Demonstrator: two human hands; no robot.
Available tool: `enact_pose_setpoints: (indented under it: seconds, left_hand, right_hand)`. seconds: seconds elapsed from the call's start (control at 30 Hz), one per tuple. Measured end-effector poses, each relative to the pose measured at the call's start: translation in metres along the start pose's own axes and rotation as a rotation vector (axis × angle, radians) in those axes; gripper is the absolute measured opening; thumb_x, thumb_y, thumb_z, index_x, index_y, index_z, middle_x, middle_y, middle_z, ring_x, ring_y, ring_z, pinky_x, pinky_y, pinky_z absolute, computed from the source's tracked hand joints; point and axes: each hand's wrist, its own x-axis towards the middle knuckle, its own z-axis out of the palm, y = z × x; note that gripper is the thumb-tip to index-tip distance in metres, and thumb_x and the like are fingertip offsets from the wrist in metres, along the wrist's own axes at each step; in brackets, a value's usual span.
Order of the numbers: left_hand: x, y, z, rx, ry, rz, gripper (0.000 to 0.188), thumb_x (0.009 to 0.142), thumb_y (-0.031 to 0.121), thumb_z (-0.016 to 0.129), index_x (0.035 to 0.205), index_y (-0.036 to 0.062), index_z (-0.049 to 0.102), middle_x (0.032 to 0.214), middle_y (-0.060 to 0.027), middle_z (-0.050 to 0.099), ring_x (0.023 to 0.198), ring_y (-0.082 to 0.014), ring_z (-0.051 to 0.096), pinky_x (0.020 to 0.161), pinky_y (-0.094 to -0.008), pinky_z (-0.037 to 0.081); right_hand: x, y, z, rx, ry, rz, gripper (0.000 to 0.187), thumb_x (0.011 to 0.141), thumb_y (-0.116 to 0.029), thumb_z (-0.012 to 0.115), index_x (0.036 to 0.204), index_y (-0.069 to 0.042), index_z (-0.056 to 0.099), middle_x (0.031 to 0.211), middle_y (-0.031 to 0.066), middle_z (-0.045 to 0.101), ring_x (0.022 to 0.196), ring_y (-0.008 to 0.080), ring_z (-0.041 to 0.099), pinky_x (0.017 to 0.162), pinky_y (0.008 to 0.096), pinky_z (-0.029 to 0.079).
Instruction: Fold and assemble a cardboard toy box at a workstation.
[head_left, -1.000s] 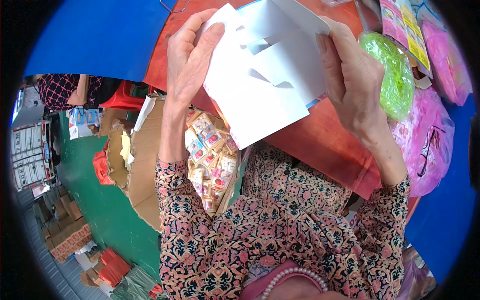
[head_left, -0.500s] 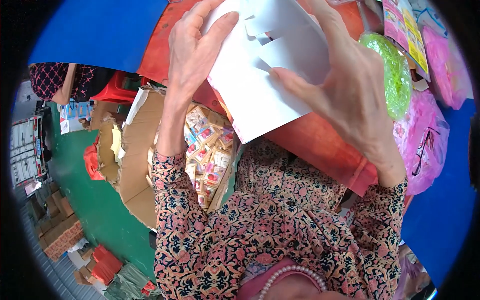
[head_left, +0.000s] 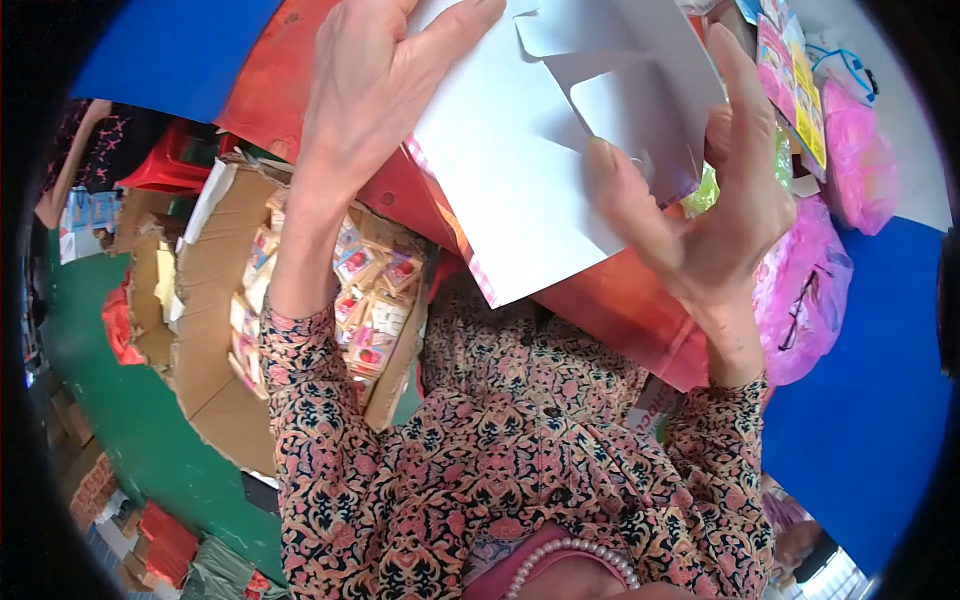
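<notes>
A folding card box (head_left: 490, 190), white inside with a pink-checked printed outside, is held up over the red tabletop, its slotted flaps partly overlapping. My left hand (head_left: 365, 100) grips its left side, thumb lying on the white face and the other fingers hidden behind or cut off by the frame. At the right side, my right hand (head_left: 715, 225) straddles the panel. Its thumb is on the white inner side, slightly blurred, and its fingers reach along the outer edge.
Left of my lap stands an open brown carton (head_left: 225, 340) of small printed packets (head_left: 370, 300). A pink plastic bag (head_left: 808, 290) and printed cards (head_left: 795, 90) lie on the right. Beyond the carton are a red stool (head_left: 180, 160) and another person's arm (head_left: 75, 160).
The card box sits farther right relative to my left forearm, its inside turned more toward me. My right hand's fingers have shifted up along the outer edge. The whole view has swung slightly.
</notes>
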Motion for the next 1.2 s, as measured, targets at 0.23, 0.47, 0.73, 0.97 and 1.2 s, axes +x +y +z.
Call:
enact_pose_setpoints:
  seconds: [0.23, 0.47, 0.73, 0.97, 1.2]
  left_hand:
    - [-0.004, 0.005, 0.01, 0.11, 0.003, 0.124, 0.026, 0.087, 0.014, 0.061, 0.102, -0.0075, 0.06, 0.091, -0.0208, 0.062, 0.088, -0.0292, 0.061, 0.075, -0.0373, 0.046]
    - [-0.002, 0.014, 0.014, 0.205, -0.072, 0.031, 0.026, 0.086, 0.013, 0.061, 0.101, -0.0079, 0.058, 0.091, -0.0214, 0.06, 0.089, -0.0353, 0.058, 0.079, -0.0408, 0.044]
    - [-0.01, -0.011, 0.024, 0.196, 0.002, 0.206, 0.031, 0.088, 0.016, 0.063, 0.106, -0.0068, 0.055, 0.099, -0.022, 0.058, 0.096, -0.0362, 0.054, 0.084, -0.0421, 0.041]
    - [0.001, 0.02, 0.022, 0.179, -0.054, -0.007, 0.026, 0.084, 0.014, 0.062, 0.095, -0.009, 0.059, 0.086, -0.0225, 0.059, 0.085, -0.0342, 0.059, 0.076, -0.0405, 0.044]
    - [0.009, 0.035, 0.009, 0.183, -0.02, 0.004, 0.027, 0.082, 0.013, 0.064, 0.096, -0.0095, 0.06, 0.089, -0.0232, 0.061, 0.088, -0.0351, 0.06, 0.078, -0.0418, 0.044]
  right_hand:
    - [-0.021, 0.02, 0.005, 0.36, 0.077, 0.3, 0.068, 0.072, -0.002, 0.077, 0.133, 0.007, 0.049, 0.099, 0.0147, 0.069, 0.092, 0.0205, 0.069, 0.081, 0.0292, 0.053]
    - [-0.028, 0.033, 0.008, 0.429, 0.141, 0.462, 0.048, 0.072, -0.007, 0.08, 0.114, 0.007, 0.061, 0.098, 0.0126, 0.069, 0.089, 0.0178, 0.067, 0.082, 0.0308, 0.052]
    - [-0.034, 0.042, 0.009, 0.571, 0.099, 0.546, 0.034, 0.078, -0.008, 0.078, 0.106, 0.006, 0.064, 0.093, 0.0083, 0.069, 0.083, 0.013, 0.064, 0.074, 0.0262, 0.051]
    - [-0.035, 0.053, 0.011, 0.61, 0.116, 0.526, 0.035, 0.08, -0.013, 0.08, 0.105, 0.005, 0.064, 0.088, 0.0065, 0.069, 0.078, 0.0101, 0.062, 0.07, 0.0239, 0.049]
    - [-0.019, 0.044, 0.002, 0.676, 0.088, 0.532, 0.033, 0.077, -0.009, 0.081, 0.103, 0.004, 0.065, 0.091, 0.0085, 0.071, 0.08, 0.0123, 0.065, 0.072, 0.0255, 0.051]
